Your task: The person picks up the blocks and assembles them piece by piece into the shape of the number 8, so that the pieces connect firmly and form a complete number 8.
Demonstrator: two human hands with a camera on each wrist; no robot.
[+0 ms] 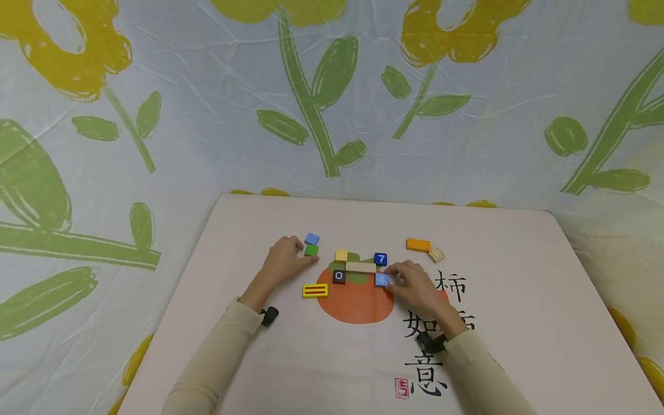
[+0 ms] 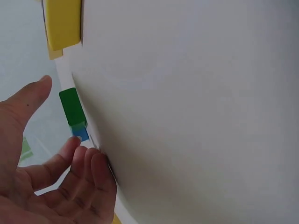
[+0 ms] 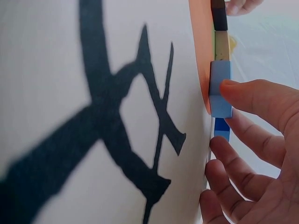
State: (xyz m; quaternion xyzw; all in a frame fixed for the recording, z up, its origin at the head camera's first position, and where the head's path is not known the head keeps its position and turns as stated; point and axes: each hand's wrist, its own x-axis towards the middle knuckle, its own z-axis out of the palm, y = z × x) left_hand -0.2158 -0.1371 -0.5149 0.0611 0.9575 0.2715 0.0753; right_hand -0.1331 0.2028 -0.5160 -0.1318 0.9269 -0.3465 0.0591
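My left hand (image 1: pixel 284 257) is beside a green block (image 1: pixel 311 250), thumb and fingers spread apart around its near side. In the left wrist view a gap shows between the thumb and the green block (image 2: pixel 73 107); a fingertip is close to the blue block (image 2: pixel 80 134) behind it. My right hand (image 1: pixel 417 286) pinches a light blue block marked 4 (image 1: pixel 381 280) between thumb and index finger. That block stands at the right end of a plain wooden plank (image 1: pixel 361 267). A black 0 block (image 1: pixel 339 276), a yellow block (image 1: pixel 340 256) and a dark blue 7 block (image 1: pixel 381 259) surround the plank.
A yellow block with red stripes (image 1: pixel 314 290) lies left of the printed orange persimmon (image 1: pixel 355 305). An orange block (image 1: pixel 418 245) and small wooden pieces (image 1: pixel 436 255) lie at the back right. The patterned cloth (image 1: pixel 332 115) hangs behind the table (image 1: pixel 290 369).
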